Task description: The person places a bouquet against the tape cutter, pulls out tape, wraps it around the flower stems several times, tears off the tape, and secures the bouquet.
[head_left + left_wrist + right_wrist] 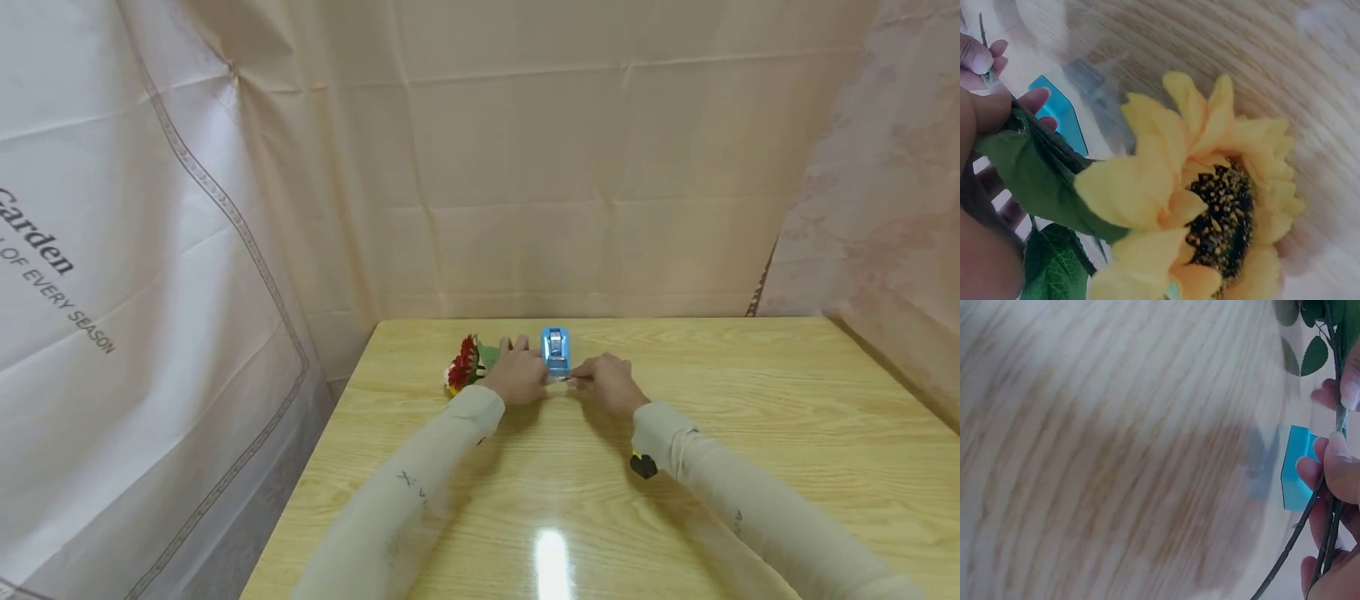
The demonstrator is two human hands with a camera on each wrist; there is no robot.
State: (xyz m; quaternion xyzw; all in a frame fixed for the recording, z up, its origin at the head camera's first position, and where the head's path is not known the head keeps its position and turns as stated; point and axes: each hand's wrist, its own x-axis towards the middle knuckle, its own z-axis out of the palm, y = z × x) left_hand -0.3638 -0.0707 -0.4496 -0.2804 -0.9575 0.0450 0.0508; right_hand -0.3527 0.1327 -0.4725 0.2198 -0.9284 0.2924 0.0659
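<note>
My left hand (522, 375) grips the stems of a bunch of artificial flowers just under the leaves. Red flowers (462, 367) point left in the head view, and a yellow sunflower (1222, 219) with green leaves (1047, 181) fills the left wrist view. Lower on the same bunch, my right hand (611, 383) pinches the dark stems (1291, 544) between thumb and fingers. A shiny, pale band (1341, 419) shows on the stems between both hands. Just beyond my fingers stands a blue tape dispenser (557, 364) on the table.
The wood-grain table (750, 400) ends at a far edge close behind the dispenser. Beige cloth (510, 167) hangs behind it, with printed white cloth (90, 250) on the left. A small black object (643, 465) sits under my right cuff.
</note>
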